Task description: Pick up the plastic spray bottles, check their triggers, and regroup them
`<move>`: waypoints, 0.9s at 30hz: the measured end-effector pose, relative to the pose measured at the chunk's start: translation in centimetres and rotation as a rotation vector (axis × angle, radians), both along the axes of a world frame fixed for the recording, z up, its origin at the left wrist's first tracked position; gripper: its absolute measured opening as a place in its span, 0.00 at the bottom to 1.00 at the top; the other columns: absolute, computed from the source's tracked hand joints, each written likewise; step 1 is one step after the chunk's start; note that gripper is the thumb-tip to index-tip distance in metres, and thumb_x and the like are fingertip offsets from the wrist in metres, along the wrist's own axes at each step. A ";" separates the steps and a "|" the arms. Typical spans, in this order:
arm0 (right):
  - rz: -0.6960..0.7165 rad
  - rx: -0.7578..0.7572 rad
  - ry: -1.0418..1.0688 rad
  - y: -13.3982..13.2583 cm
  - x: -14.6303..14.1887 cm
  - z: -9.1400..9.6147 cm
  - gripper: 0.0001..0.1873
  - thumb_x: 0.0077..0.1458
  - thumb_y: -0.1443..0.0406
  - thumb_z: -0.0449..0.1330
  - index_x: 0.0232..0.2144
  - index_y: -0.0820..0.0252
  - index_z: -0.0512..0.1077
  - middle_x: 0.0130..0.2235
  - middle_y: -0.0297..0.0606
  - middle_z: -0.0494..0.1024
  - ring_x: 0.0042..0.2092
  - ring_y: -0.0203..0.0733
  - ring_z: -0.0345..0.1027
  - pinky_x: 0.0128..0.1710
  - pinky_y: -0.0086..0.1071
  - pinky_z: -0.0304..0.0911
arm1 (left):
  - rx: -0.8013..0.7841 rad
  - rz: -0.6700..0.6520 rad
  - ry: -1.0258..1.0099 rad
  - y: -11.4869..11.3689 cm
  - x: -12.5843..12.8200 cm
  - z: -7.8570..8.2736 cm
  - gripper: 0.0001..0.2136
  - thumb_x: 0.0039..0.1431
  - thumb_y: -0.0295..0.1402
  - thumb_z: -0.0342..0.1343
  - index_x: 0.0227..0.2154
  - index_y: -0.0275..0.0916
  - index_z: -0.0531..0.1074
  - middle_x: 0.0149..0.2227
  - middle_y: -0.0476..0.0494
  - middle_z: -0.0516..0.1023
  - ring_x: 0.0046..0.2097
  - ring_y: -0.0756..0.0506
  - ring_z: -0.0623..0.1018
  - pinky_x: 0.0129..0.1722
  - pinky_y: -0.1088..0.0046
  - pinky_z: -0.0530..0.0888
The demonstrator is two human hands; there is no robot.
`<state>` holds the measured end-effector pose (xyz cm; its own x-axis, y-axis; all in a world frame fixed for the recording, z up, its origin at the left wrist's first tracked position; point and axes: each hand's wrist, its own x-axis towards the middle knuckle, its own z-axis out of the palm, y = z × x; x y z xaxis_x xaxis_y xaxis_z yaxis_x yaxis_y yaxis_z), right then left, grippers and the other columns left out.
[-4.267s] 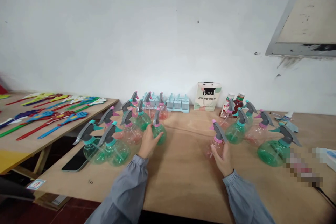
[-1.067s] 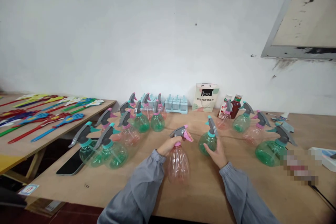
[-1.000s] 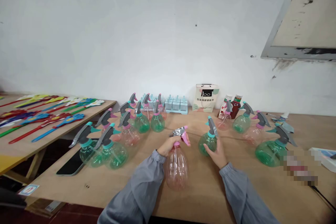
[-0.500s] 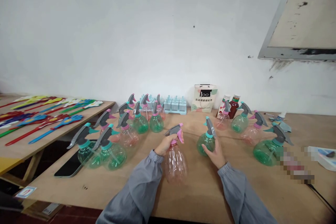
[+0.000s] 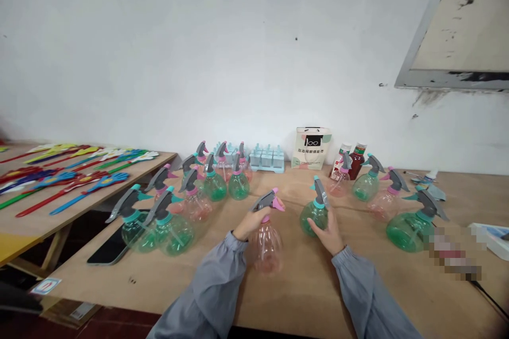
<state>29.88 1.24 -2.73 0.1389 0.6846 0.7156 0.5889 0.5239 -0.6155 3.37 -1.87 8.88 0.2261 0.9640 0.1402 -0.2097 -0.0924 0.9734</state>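
My left hand (image 5: 251, 224) is closed around the neck of a clear pink spray bottle (image 5: 267, 250) with a grey head and pink trigger, its trigger pointing right. Its ribbed body stays upright at the near middle of the table. To the right, my right hand (image 5: 331, 231) has its thumb and fingers around the side of a green spray bottle (image 5: 312, 216) with a grey and teal head. That bottle stands upright with its back toward the fingers. The undersides of the right fingers are hidden behind the bottle.
Several pink and green spray bottles (image 5: 174, 234) stand at left, partly over a phone (image 5: 108, 250). More, including a green spray bottle (image 5: 406, 230), stand at right. Blue ice-pop moulds (image 5: 267, 160), a paper bag (image 5: 311, 148) and sauce bottles (image 5: 357, 161) line the wall. Hand-shaped toys (image 5: 91, 190) cover the neighbouring table.
The pink bottle's head has turned slightly in my left hand, and its trigger now points more to the right. My right hand keeps its hold. The view has shifted a little.
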 end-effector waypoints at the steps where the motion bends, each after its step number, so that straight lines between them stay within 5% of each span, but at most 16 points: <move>1: 0.004 -0.001 -0.001 0.0 0.0 0.0 0.33 0.53 0.48 0.63 0.56 0.59 0.66 0.49 0.48 0.75 0.53 0.56 0.71 0.56 0.55 0.67 | 0.037 0.070 0.067 -0.1 -0.7 0.4 0.09 0.44 0.34 0.64 0.31 0.40 0.80 0.26 0.48 0.75 0.28 0.50 0.67 0.26 0.75 0.66; 5: 0.009 -0.014 0.002 0.1 0.0 -0.1 0.34 0.53 0.48 0.64 0.56 0.58 0.65 0.50 0.49 0.75 0.53 0.57 0.71 0.56 0.56 0.67 | 0.191 0.454 0.257 0.8 -4.4 2.0 0.17 0.46 0.44 0.66 0.36 0.37 0.78 0.27 0.50 0.71 0.28 0.51 0.65 0.27 0.76 0.64; 11: 0.002 -0.008 0.006 0.3 0.0 -0.4 0.34 0.53 0.47 0.63 0.55 0.59 0.66 0.50 0.49 0.74 0.54 0.57 0.70 0.57 0.57 0.65 | 0.329 0.861 0.311 3.6 -8.3 1.9 0.16 0.49 0.47 0.61 0.23 0.37 0.69 0.21 0.54 0.62 0.27 0.52 0.61 0.28 0.76 0.61; 16: 0.019 -0.015 0.010 0.2 -0.1 -0.1 0.34 0.53 0.47 0.64 0.55 0.59 0.66 0.50 0.49 0.75 0.54 0.57 0.70 0.57 0.56 0.65 | 0.285 0.940 0.318 5.1 -8.7 0.2 0.16 0.49 0.45 0.59 0.20 0.38 0.65 0.20 0.54 0.60 0.27 0.52 0.60 0.27 0.75 0.59; 27: 0.006 -0.020 -0.001 0.1 -0.1 -0.1 0.32 0.53 0.48 0.63 0.54 0.59 0.66 0.49 0.48 0.75 0.52 0.56 0.71 0.55 0.54 0.67 | 0.217 0.999 0.340 7.1 -8.2 -2.7 0.13 0.47 0.42 0.62 0.26 0.36 0.73 0.23 0.52 0.67 0.29 0.50 0.68 0.32 0.73 0.67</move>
<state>29.78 1.30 -2.81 0.1344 0.6996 0.7018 0.5862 0.5149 -0.6255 -4.87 5.26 6.15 -0.5901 0.6963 0.4085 0.3350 -0.2492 0.9087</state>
